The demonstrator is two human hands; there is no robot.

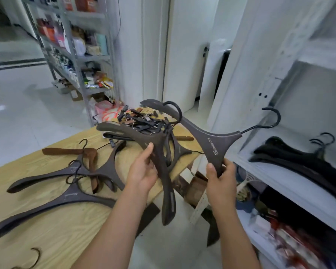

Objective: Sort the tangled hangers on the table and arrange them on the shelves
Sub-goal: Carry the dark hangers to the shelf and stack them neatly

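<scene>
The printed hanger (213, 146) is up in the air, between the counter (76, 230) and the shelf (275, 171). The right hand (220, 181) grips the end of its lower arm, thumb in front and fingers curled behind. Its black hook points toward the shelf.

The plain hanger (166, 200) is just to the left, over the counter's edge. The left hand (144, 171) grips it near the middle with the thumb laid over the front. One arm hangs down past the counter's edge. A second hanger (179, 150) shows just behind it; if the left hand holds this one too cannot be told.

On the counter, left of the hands, three loose hangers (52, 204) lie flat and overlap each other, and a brown hanger (66, 151) lies across them. At the far end of the counter is a tangled pile (142, 121) of dark hangers and clips.

On the white shelf at the right, black hangers (299, 160) lie stacked, with hooks pointing to the back. Far behind, at the left, a metal rack (74, 51) carries boxes and bottles above the pale floor (27, 98).
</scene>
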